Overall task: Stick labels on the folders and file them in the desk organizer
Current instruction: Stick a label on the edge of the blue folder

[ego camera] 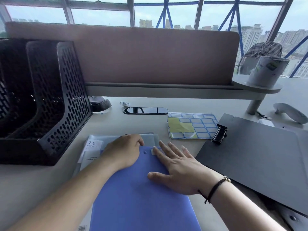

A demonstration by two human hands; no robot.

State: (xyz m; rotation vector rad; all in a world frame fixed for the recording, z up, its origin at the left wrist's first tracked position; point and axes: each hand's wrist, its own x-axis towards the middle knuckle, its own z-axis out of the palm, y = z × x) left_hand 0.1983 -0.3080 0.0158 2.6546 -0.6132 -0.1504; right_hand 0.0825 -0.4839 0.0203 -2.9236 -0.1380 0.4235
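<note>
A blue folder (pixel 138 194) lies flat on the table (pixel 25 184) at six o'clock, its far end overlapping a clear pocket folder (pixel 93 147) marked "20 pockets". The right hand (pixel 179 170) lies flat on the blue folder with fingers straight and spread, grasping nothing; its fingertips press a small label (pixel 152 151) near the folder's far edge, next to a round snap. A dark cord bracelet (pixel 215 189) circles that wrist. The left hand (pixel 124 152) rests at the folder's far-left corner with fingers curled down over the edge where the two folders meet; whether it grips the folder or only rests there I cannot tell. At one o'clock from the hands lie two label sheets (pixel 193 125) with blue-bordered labels, the nearer one partly peeled to yellow backing. At three o'clock a black clipboard (pixel 260 157) lies with its clip just beside the sheets. The black mesh organizer (pixel 66 90) stands at ten o'clock, its visible slots holding no folder. A pink divider (pixel 150 54) runs across at twelve o'clock.
</note>
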